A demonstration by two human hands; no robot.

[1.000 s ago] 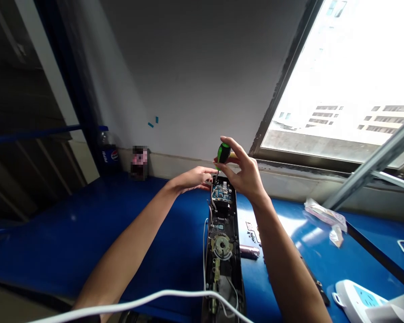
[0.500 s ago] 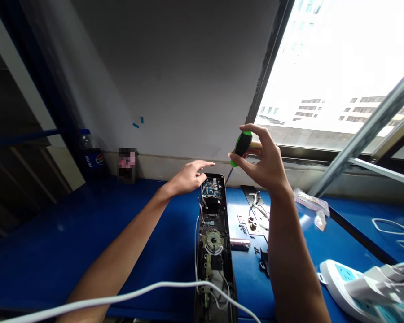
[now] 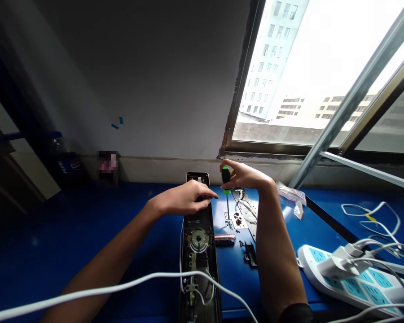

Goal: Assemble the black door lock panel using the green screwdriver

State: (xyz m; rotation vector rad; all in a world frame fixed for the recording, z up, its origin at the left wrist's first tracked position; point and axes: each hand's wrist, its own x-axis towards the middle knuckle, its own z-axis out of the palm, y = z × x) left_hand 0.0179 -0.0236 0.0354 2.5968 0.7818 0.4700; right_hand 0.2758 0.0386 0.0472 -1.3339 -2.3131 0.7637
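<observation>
Electronic door-lock body [image 3: 198, 264], seen from above, lies lengthwise on the blue workbench [image 3: 87, 224], just left of the frame's centre, with its open side up and a round metal mechanism visible in its middle. At the upper left of the frame we note a Pepsi bottle [image 3: 70, 164] and a pixelated object [image 3: 107, 163] against the wall, with two small blue tape bits [image 3: 117, 122] above them. A white cable [image 3: 121, 285] crosses the bottom of the frame and over the lower end of the lock body.

We see the left hand [image 3: 185, 199] open, palm down and fingers curved, over the upper end of the lock body, gripping nothing. Just right of it, the right hand [image 3: 245, 176] is closed on a green-and-black screwdriver [image 3: 226, 177], whose thin shaft points downward beside the lock body.

Below the shaft we find a metal lock plate [image 3: 244, 211] on the bench, with a silver cylinder [image 3: 225, 238] and a black bracket [image 3: 250, 255] nearby. Further right lie a clear plastic packet [image 3: 291, 193] and a white power strip [image 3: 343, 280] with plugs and cords. A window [image 3: 283, 76] fills the upper right of the frame.
</observation>
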